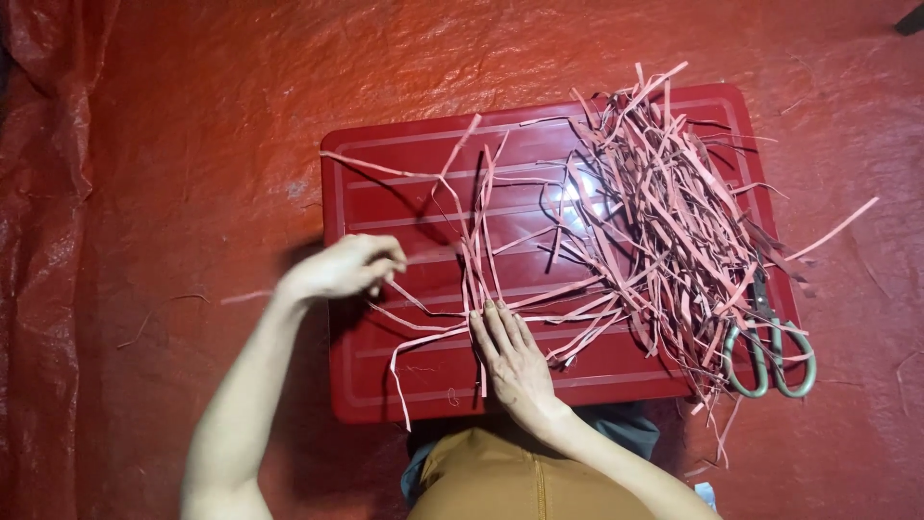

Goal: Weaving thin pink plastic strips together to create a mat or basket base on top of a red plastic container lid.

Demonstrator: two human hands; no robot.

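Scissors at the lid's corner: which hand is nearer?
Right. The right hand lies flat on the strips mid-lid, with the scissors further out on that same side. The left hand, pinching a strip at the opposite edge, is farther.

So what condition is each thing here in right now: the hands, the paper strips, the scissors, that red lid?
Left hand: fingers pinched shut on one pink strip.
Right hand: flat, fingers spread, pressing strips down on the lid.
Pink paper strips: cut, loose, heaped in a tangle at the lid's right side.
Scissors: lying unheld at the lid's right edge, partly under strips.
Red lid: lying flat on the red sheet.
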